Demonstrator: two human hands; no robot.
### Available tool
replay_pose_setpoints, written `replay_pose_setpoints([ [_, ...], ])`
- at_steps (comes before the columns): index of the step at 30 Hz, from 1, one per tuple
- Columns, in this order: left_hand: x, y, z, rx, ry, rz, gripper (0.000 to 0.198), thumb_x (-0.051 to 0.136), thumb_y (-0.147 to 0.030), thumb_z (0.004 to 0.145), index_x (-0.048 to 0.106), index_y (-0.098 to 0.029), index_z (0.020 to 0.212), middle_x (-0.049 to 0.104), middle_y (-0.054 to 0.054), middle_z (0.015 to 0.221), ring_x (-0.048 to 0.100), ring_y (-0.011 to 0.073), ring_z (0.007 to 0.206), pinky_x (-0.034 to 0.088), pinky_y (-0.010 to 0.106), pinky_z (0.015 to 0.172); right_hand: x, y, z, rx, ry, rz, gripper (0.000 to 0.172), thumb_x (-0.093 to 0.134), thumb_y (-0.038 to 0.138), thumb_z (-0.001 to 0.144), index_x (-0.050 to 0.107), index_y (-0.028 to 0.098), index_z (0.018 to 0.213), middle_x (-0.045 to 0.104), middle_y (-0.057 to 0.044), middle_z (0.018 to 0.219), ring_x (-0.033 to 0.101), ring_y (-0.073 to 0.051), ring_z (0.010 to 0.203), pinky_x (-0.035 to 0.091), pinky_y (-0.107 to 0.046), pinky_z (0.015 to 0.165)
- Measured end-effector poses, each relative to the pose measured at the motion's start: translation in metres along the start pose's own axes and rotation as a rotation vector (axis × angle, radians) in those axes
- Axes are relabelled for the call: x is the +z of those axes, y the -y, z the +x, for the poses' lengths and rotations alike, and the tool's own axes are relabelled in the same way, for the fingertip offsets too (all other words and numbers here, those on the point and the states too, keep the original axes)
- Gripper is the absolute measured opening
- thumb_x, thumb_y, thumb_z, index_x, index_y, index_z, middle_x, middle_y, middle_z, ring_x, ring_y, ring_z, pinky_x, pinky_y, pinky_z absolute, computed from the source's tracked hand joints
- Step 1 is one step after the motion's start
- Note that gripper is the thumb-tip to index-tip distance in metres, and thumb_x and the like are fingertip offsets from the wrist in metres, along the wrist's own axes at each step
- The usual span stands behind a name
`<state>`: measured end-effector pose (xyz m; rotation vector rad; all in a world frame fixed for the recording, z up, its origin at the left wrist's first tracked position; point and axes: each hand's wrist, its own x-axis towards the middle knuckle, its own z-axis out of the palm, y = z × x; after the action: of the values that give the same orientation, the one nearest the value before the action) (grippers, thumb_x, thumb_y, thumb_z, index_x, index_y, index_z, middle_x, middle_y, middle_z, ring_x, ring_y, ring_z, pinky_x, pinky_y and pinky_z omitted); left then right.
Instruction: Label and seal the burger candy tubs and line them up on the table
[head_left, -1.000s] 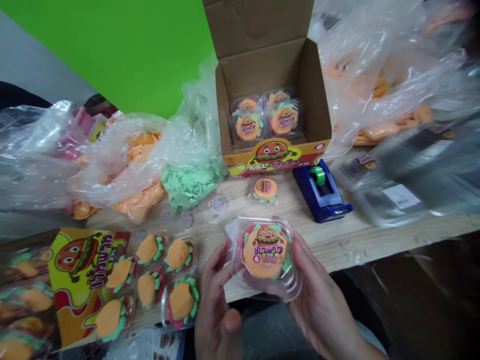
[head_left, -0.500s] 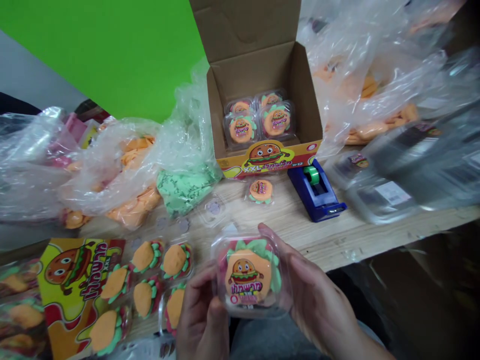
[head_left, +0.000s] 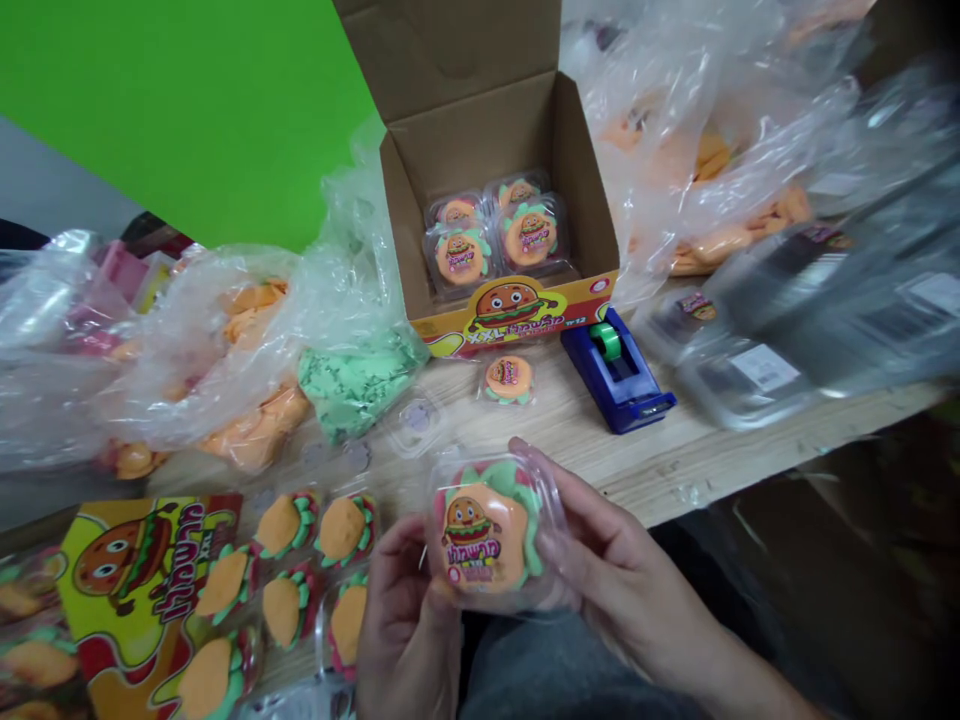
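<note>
A clear plastic clamshell [head_left: 491, 535] with a burger-shaped marshmallow sweet inside is held between my two hands, close to the front of the table. Its burger label faces up, and it leans a little to the left. My left hand [head_left: 412, 615] grips the lower left side, thumb at the bottom corner. On the opposite side, my right hand [head_left: 622, 570] has its thumb against the right edge and fingers behind. Beyond it, a smaller-looking packed burger clamshell [head_left: 508, 380] lies on the table before an open display carton [head_left: 502, 315], which holds several more labelled clamshells [head_left: 461, 257].
Right of the carton stands a blue tape dispenser [head_left: 619, 375], with stacked clear clamshells [head_left: 757, 370] beyond. Plastic bags of orange pieces [head_left: 255, 420] and green pieces [head_left: 360, 385] lie left. Open clamshells with burgers [head_left: 281, 525] and a printed carton [head_left: 127, 580] fill the lower left.
The clamshell has turned and tilted slightly to the left in my hands. My right thumb has come onto its right edge. The whole view has shifted a little.
</note>
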<state>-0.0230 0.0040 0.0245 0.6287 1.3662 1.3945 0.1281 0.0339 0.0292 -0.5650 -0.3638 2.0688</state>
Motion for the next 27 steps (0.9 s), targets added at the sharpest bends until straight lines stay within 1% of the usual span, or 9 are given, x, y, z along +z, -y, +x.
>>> replay_pose_setpoints([
  [3,0.002,-0.001,0.001,0.005,-0.006,-0.007,0.033,0.072,-0.03,0.072,0.063,-0.033,0.104,0.069,0.0,0.103,0.065,0.0138,0.092,0.054,0.017,0.073,0.001,0.0,0.002,0.031,-0.005,0.06,0.039,0.058,0.019,0.085,0.055,0.036,0.119,0.061,0.001,0.124,0.052,-0.016,0.117,0.042,-0.039,0.098],
  [7,0.002,-0.001,0.001,0.059,0.015,0.008,0.038,0.07,-0.026,0.073,0.061,-0.038,0.108,0.07,-0.003,0.099,0.066,0.0099,0.089,0.052,0.013,0.074,0.001,-0.001,0.003,0.013,0.003,0.206,0.029,0.049,0.029,0.09,0.059,0.03,0.116,0.061,-0.001,0.123,0.052,-0.018,0.118,0.042,-0.042,0.097],
  [9,0.001,0.0,0.001,0.072,0.036,0.015,0.038,0.07,-0.026,0.073,0.061,-0.038,0.108,0.07,-0.004,0.096,0.066,0.0096,0.087,0.052,0.013,0.073,0.002,-0.001,0.003,-0.017,0.018,0.197,0.029,0.05,0.033,0.089,0.06,0.028,0.116,0.06,-0.002,0.124,0.05,-0.018,0.12,0.041,-0.04,0.098],
  [11,0.001,0.001,0.0,0.086,0.039,0.022,0.038,0.07,-0.025,0.073,0.061,-0.038,0.107,0.07,-0.004,0.093,0.066,0.0097,0.084,0.054,0.015,0.071,0.002,0.0,0.002,-0.026,0.006,0.14,0.029,0.053,0.032,0.088,0.06,0.031,0.116,0.06,0.0,0.124,0.049,-0.016,0.121,0.041,-0.037,0.098],
  [15,0.002,0.002,-0.003,0.131,0.034,0.054,0.041,0.072,-0.024,0.071,0.059,-0.037,0.107,0.07,-0.005,0.094,0.067,0.0102,0.082,0.054,0.017,0.071,0.003,0.001,0.002,-0.005,-0.039,0.107,0.028,0.052,0.03,0.089,0.06,0.033,0.115,0.064,0.001,0.119,0.053,-0.014,0.116,0.046,-0.032,0.093],
  [19,0.001,0.007,-0.008,0.171,0.0,0.122,0.041,0.074,-0.024,0.069,0.057,-0.036,0.105,0.069,-0.005,0.097,0.067,0.012,0.086,0.055,0.019,0.073,0.005,0.0,0.004,-0.045,-0.059,0.106,0.025,0.051,0.033,0.089,0.064,0.032,0.111,0.064,0.003,0.119,0.053,-0.01,0.116,0.044,-0.022,0.092],
  [22,-0.001,0.011,-0.011,0.214,-0.045,0.19,0.043,0.075,-0.025,0.068,0.056,-0.034,0.104,0.069,-0.004,0.097,0.066,0.0151,0.089,0.056,0.025,0.074,0.006,-0.002,0.004,-0.059,-0.078,0.062,0.026,0.05,0.035,0.089,0.063,0.032,0.111,0.065,0.002,0.117,0.052,-0.012,0.117,0.044,-0.027,0.094],
  [24,-0.003,0.014,-0.011,0.23,-0.09,0.241,0.044,0.076,-0.024,0.066,0.055,-0.03,0.105,0.069,-0.001,0.098,0.066,0.0183,0.091,0.056,0.03,0.077,0.006,-0.004,0.004,-0.049,-0.102,0.035,0.027,0.05,0.034,0.089,0.062,0.031,0.112,0.066,0.001,0.115,0.054,-0.014,0.114,0.044,-0.032,0.095],
  [27,-0.006,0.015,-0.011,0.194,-0.111,0.299,0.046,0.077,-0.025,0.063,0.055,-0.026,0.104,0.068,0.004,0.103,0.064,0.0225,0.097,0.055,0.034,0.08,0.005,-0.005,0.003,-0.042,-0.152,0.012,0.025,0.052,0.036,0.088,0.064,0.032,0.11,0.066,0.0,0.115,0.059,-0.017,0.107,0.046,-0.034,0.091],
])
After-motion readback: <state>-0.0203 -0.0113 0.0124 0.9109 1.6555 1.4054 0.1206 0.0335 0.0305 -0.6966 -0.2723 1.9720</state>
